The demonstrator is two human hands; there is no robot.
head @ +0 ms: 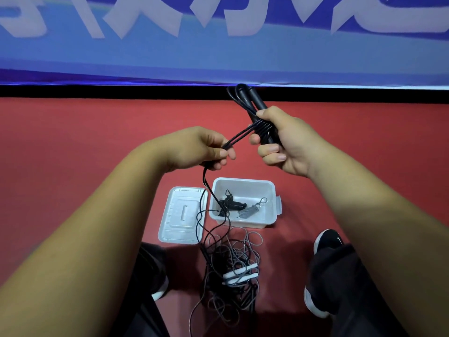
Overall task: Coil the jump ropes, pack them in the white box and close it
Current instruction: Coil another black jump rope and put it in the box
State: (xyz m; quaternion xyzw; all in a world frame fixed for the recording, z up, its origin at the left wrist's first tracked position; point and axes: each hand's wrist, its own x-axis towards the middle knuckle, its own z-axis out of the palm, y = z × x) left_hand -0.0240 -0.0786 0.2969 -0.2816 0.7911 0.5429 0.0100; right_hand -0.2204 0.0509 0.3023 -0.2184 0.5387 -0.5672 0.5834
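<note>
L hand (204, 148), R hand (288, 142) on black rope (254, 100)

Count with me: two hands up, my left hand (201, 147) and my right hand (286, 139), with one black rope (240, 135) strung between them. Two black handles (255, 100) stick out above my right hand. Below my hands sit one white box (243, 183) and, under my left hand, one lid (182, 215). In the box there are two coils: one black spring (233, 204) and one grey spring (247, 211). Lower still are two white handles (240, 270) in one tangle of cord (218, 254). I can't count the ropes in that heap.
</note>
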